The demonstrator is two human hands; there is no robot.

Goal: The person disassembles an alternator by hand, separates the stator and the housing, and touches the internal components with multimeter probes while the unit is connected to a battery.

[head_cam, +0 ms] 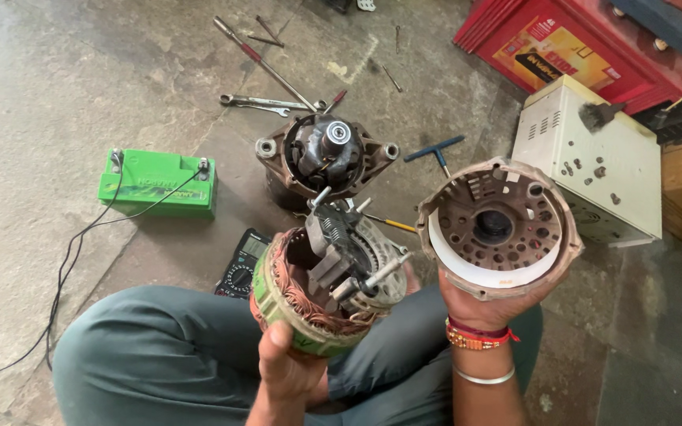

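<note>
Alternator split, halves apart.
Left hand (290, 367) grasping stator-rotor assembly (329, 276), right hand (483, 304) gripping rear housing (499, 229) (empty inside); rejoining undone.

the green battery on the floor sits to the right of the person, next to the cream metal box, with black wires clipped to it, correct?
Not quite. The head view shows the green battery on the person's left, far from the cream metal box, which stands on the right. The black wires do run to it.

left hand (290, 371) gripping alternator stator-rotor (325, 276); right hand (487, 304) holding end housing (499, 225) | green battery (158, 183) on floor
</note>
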